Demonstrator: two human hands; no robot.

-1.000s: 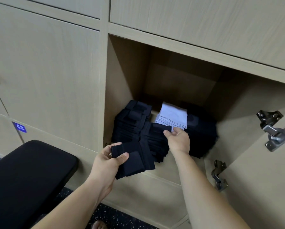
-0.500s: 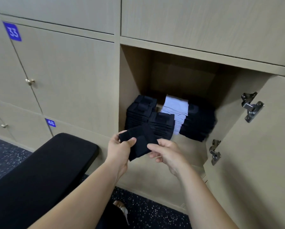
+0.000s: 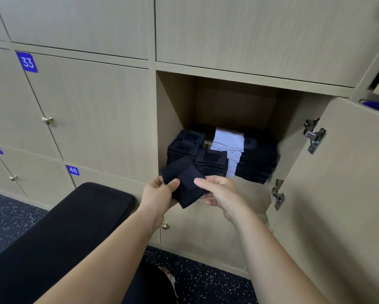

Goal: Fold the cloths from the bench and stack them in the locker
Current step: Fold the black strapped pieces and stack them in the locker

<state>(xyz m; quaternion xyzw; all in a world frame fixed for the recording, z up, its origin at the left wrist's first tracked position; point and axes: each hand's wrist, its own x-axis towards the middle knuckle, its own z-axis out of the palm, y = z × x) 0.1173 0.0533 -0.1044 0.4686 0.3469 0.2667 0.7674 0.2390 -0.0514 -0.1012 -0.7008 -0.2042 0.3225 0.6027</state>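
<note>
I hold a folded black cloth [image 3: 185, 183] in front of the open locker [image 3: 232, 106]. My left hand [image 3: 158, 194] grips its left edge, thumb on top. My right hand [image 3: 220, 190] pinches its right side, thumb on top and fingers underneath. Inside the locker stand stacks of folded black cloths [image 3: 188, 145] at the left, a shorter black stack [image 3: 210, 163] in front, a white stack [image 3: 228, 148] in the middle and a tall black stack [image 3: 257, 160] at the right. The black padded bench [image 3: 59, 233] lies at the lower left, with no cloth visible on it.
The locker door [image 3: 337, 194] hangs open to the right, its metal hinges [image 3: 313, 136] facing me. Shut locker doors numbered 33 [image 3: 27, 62] and 48 [image 3: 72, 170] fill the wall to the left. Dark speckled floor [image 3: 195, 273] runs below.
My right hand left the stack in the locker and took hold of the cloth that my left hand carried. Both hands and my view pulled back from the locker.
</note>
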